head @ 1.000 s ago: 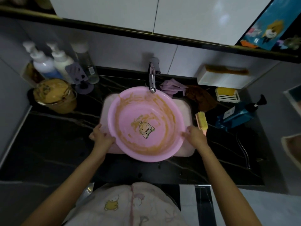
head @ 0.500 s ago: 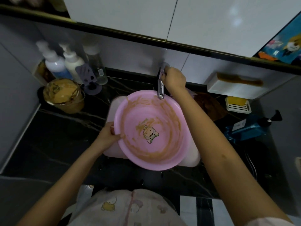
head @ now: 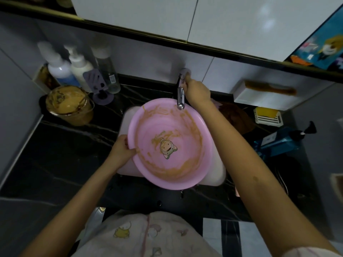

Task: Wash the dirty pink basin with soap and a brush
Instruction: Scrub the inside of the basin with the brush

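The pink basin (head: pixel 178 130) sits in the white sink (head: pixel 216 173), smeared inside with brown-orange dirt around a cartoon sticker. My left hand (head: pixel 123 152) grips its left rim, thumb over the edge. My right hand (head: pixel 197 92) reaches over the basin's far rim and holds the handle of the chrome tap (head: pixel 181 93). No water shows at the spout. A yellow soap bar (head: pixel 267 113) lies in a white dish at the right. The brush is hidden behind my right arm.
A dirty bucket (head: pixel 69 105) and several bottles (head: pixel 74 71) stand at the back left on the black counter (head: pixel 65 156). A brown cloth (head: pixel 235 115) lies right of the tap. A blue pump bottle (head: pixel 280 140) lies on its side at the right.
My right hand left the basin's right rim, rose to the tap and now holds its handle. My left hand stayed on the left rim. The view shifted slightly.
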`<state>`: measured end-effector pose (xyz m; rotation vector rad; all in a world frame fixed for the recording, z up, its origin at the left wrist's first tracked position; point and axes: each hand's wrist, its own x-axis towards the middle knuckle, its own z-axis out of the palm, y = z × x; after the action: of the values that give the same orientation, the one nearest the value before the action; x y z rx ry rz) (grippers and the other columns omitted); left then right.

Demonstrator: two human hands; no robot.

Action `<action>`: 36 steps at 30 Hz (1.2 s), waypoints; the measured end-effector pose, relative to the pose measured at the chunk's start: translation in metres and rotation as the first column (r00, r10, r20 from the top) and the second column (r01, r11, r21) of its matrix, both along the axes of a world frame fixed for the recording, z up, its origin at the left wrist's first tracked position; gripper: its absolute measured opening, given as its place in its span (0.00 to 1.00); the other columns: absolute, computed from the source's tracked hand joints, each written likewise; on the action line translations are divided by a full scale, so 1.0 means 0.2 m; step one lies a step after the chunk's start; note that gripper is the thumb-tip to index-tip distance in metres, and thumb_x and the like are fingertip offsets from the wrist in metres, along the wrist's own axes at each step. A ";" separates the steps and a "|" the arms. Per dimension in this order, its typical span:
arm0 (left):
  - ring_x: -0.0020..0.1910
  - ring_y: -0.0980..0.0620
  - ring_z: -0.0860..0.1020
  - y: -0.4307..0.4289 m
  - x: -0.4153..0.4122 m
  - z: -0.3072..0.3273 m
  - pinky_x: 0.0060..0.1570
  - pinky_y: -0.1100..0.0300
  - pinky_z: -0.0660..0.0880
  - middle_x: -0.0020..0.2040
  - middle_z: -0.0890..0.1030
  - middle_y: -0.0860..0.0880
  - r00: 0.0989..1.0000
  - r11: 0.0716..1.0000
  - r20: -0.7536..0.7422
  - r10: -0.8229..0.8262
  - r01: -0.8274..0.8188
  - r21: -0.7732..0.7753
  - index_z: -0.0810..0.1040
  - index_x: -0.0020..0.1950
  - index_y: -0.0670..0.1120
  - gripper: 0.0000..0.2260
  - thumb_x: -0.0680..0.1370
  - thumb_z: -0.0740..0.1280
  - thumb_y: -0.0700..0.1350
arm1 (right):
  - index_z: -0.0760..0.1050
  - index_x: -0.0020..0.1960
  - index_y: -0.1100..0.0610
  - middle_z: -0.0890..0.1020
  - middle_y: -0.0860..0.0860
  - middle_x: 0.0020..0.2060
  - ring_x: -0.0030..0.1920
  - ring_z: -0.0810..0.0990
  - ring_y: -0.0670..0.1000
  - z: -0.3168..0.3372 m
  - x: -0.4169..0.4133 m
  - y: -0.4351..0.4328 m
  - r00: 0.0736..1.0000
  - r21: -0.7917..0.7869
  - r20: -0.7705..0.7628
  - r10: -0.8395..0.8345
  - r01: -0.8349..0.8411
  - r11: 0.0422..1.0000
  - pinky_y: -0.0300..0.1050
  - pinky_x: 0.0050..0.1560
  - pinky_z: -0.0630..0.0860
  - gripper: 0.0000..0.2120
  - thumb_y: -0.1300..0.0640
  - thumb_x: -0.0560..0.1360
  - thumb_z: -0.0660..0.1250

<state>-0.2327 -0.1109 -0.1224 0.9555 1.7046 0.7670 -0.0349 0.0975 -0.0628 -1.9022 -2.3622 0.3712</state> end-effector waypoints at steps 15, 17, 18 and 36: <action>0.58 0.47 0.70 -0.03 0.12 -0.09 0.53 0.56 0.67 0.63 0.69 0.41 0.984 0.996 -0.158 0.084 -0.076 0.052 0.58 0.69 0.37 0.34 0.69 0.73 0.37 | 0.62 0.71 0.60 0.68 0.61 0.61 0.57 0.71 0.61 -0.52 0.81 -0.96 0.845 -0.017 0.000 -0.535 0.535 0.845 0.53 0.51 0.73 0.25 0.63 0.75 0.62; 0.61 0.42 0.71 -0.03 0.13 -0.10 0.52 0.56 0.67 0.64 0.69 0.38 0.975 0.996 -0.206 0.081 -0.069 0.064 0.57 0.69 0.36 0.31 0.71 0.70 0.33 | 0.66 0.68 0.61 0.70 0.61 0.59 0.54 0.74 0.61 -0.53 0.89 -1.02 0.851 0.066 -0.115 -0.512 0.521 0.851 0.52 0.46 0.74 0.23 0.63 0.74 0.63; 0.61 0.41 0.71 -0.03 0.13 -0.10 0.53 0.55 0.67 0.65 0.69 0.37 0.972 0.996 -0.222 0.075 -0.062 0.068 0.56 0.69 0.36 0.31 0.71 0.69 0.33 | 0.66 0.68 0.61 0.71 0.61 0.59 0.55 0.74 0.61 -0.54 0.91 -1.03 0.826 0.075 -0.135 -0.548 0.560 0.825 0.52 0.46 0.75 0.23 0.62 0.74 0.65; 0.53 0.48 0.72 0.01 0.09 -0.08 0.49 0.57 0.69 0.60 0.74 0.39 0.963 0.961 -0.233 0.133 -0.067 0.268 0.64 0.67 0.38 0.31 0.68 0.73 0.34 | 0.55 0.76 0.47 0.79 0.56 0.49 0.47 0.78 0.55 -0.49 0.52 -0.80 0.987 -0.265 -0.123 -0.101 0.065 0.962 0.46 0.41 0.73 0.23 0.53 0.82 0.53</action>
<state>-0.2140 -0.1087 -0.1382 1.1918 1.9144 0.9887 0.0698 -0.0616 -0.1611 -2.0018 -2.2302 0.8129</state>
